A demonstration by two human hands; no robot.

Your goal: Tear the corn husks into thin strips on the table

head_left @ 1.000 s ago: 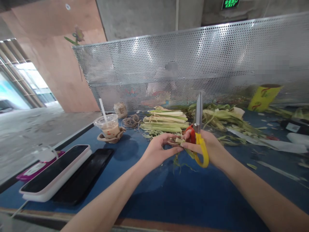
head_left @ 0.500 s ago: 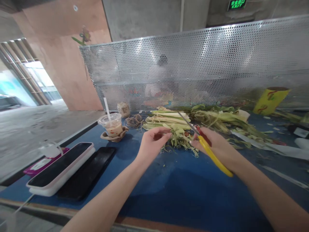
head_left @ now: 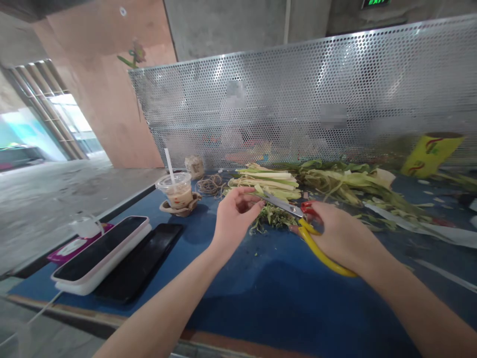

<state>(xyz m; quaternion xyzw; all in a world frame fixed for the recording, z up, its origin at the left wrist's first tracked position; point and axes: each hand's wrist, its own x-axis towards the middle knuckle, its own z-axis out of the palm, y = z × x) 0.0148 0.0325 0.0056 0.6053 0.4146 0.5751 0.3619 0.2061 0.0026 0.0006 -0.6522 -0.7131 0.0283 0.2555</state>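
My left hand (head_left: pixel 236 214) is closed in a pinch, with a short pale green strip of plant husk (head_left: pixel 259 189) at its fingertips. Scissors with one yellow and one red handle (head_left: pixel 322 256) are gripped in my right hand (head_left: pixel 339 231). Their metal blades (head_left: pixel 281 203) point left and reach my left fingertips, at the strip. Just beyond the hands lies a stack of pale green husk strips (head_left: pixel 268 179). Below the blades, a small heap of curly green trimmings (head_left: pixel 274 218) rests on the blue tabletop (head_left: pixel 238 298).
On the left stand a drink cup with a straw (head_left: pixel 179 193), a coil of twine (head_left: pixel 210 185), a pink-edged phone (head_left: pixel 102 248) and a black phone (head_left: pixel 143 261). More leaves (head_left: pixel 343 181) and a yellow roll (head_left: pixel 430 154) lie right, before a perforated metal screen (head_left: pixel 283 99).
The scissors have swung lower and leftward, bringing the blades from pointing up over the stack to my left fingertips. The whole view has shifted slightly.
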